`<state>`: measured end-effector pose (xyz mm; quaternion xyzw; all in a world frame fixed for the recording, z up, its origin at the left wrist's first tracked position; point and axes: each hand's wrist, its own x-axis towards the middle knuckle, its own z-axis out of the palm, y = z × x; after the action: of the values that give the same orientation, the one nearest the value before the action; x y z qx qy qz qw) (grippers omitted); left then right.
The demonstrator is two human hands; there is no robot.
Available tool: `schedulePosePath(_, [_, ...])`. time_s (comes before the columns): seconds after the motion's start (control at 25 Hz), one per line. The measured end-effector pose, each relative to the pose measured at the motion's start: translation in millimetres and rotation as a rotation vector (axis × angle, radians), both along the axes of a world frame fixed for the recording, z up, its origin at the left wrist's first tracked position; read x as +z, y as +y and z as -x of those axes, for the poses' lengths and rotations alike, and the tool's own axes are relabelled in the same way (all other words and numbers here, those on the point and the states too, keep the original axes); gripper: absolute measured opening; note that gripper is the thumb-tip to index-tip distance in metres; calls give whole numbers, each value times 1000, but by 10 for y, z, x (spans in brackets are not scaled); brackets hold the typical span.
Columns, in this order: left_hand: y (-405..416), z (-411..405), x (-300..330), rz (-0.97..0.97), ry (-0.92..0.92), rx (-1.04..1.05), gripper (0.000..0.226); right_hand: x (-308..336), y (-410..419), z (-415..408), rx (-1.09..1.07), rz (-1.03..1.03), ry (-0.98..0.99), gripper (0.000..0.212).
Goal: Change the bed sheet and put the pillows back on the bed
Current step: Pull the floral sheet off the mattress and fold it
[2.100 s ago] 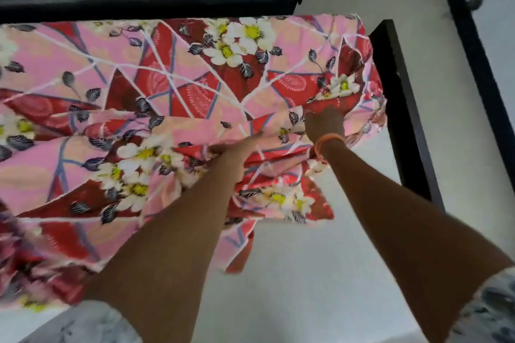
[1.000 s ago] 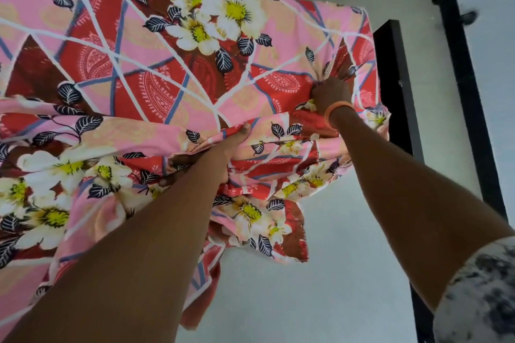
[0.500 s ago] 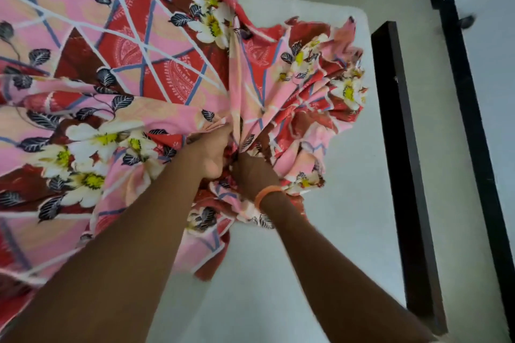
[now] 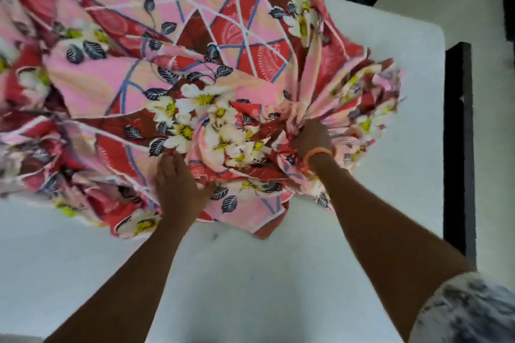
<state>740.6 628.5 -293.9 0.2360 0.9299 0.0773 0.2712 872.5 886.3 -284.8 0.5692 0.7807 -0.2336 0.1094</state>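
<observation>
I bent over the bare white mattress (image 4: 250, 273) with the floral bed sheet (image 4: 172, 44) bunched across its far half. The sheet's long axis ran from the far left toward the right corner of the mattress, where its gathered end fanned out in pleats pointing to the right edge. My right hand (image 4: 312, 136), an orange band (image 4: 317, 153) at the wrist, was buried in the bunch with fingers curled round a fistful of cloth; the pleats spread away from it to the far side and the right. My left hand (image 4: 175, 184) lay on the near hem, fingers spread fairly straight and pressing on the fabric, with the sheet beyond it and to both sides. Between my hands sat a crumpled mound of white flowers. A dark bed frame (image 4: 458, 147) stood at right.
</observation>
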Motion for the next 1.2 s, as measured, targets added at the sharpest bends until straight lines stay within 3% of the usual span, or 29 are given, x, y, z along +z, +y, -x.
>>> schedulePosePath(0.12, [-340,106,95,-72,50,-125,75,123,-1009,444,224,175,151,22])
schedulePosePath(0.2, [-579,173,199,-45,86,-142,58,176,-1449,603,311,247,89,24])
schedulePosePath(0.28, [-871,200,287,38,134,-2,67,185,-1487,628,253,239,5,28])
schedulePosePath(0.4, [-1316,302,379,53,38,427,89,222,-1313,507,54,234,-26,22])
schedulePosePath(0.44, [-1413,358,384,-15,-21,484,80,254,-1297,468,0,203,-38,24])
schedulePosePath(0.56, [-1470,501,467,-202,-106,473,22,399,-1457,452,-76,99,42,35])
schedulePosePath(0.68, [-1238,568,861,-285,-183,510,17,748,-1769,525,86,-28,153,55])
schedulePosePath(0.8, [-970,466,1533,-466,-369,447,15,1286,-2186,706,487,154,304,74])
schedulePosePath(0.84, [-906,408,1784,-538,-442,412,14,1480,-2329,758,587,198,337,71])
schedulePosePath(0.92, [-850,306,2211,-661,-529,408,12,1810,-2500,843,555,237,463,50])
schedulePosePath(1.04, [-926,368,2841,-816,-425,521,14,2422,-2476,924,436,215,653,18])
schedulePosePath(1.16, [-960,450,3301,-921,-488,517,16,3002,-2294,980,450,171,814,9])
schedulePosePath(1.2, [-935,441,3422,-960,-550,461,24,3180,-2240,1008,456,205,840,16])
